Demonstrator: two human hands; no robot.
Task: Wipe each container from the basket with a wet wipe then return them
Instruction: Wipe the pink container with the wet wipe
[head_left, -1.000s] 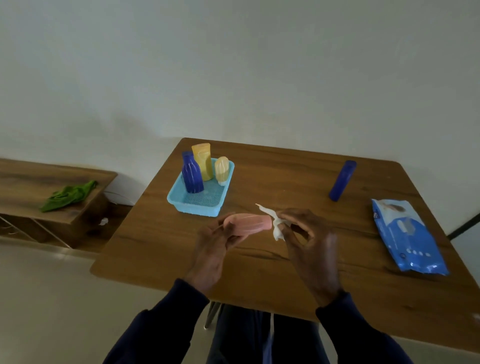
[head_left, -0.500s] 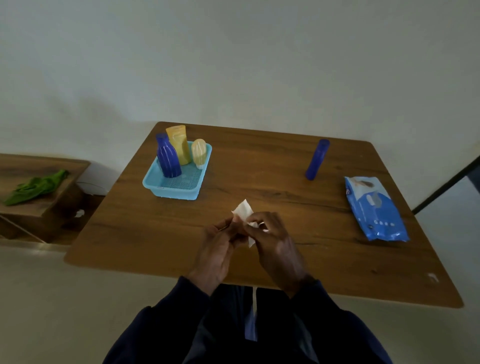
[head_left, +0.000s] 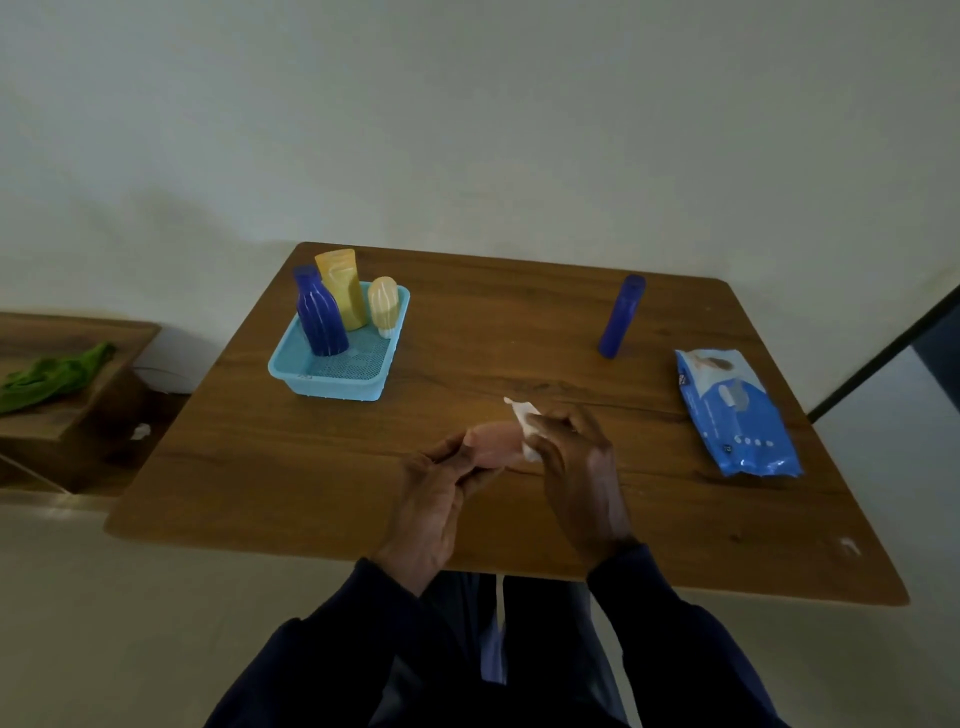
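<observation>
Both hands work at frame centre above the table (head_left: 291, 483): left hand (head_left: 434, 506) grips a pink container (head_left: 493, 441), right hand (head_left: 576, 457) pinches a wet wipe (head_left: 524, 428) against it, basket (head_left: 337, 382) upper left

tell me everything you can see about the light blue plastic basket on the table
The light blue plastic basket is a shallow rectangular tray with a mesh-patterned floor and flared rim. It sits flat on the brown wooden table near its far left corner. Three containers stand at its far end: a dark blue ribbed bottle, a yellow tube and a small cream bottle. Its near half is bare. Neither hand touches it.
</observation>
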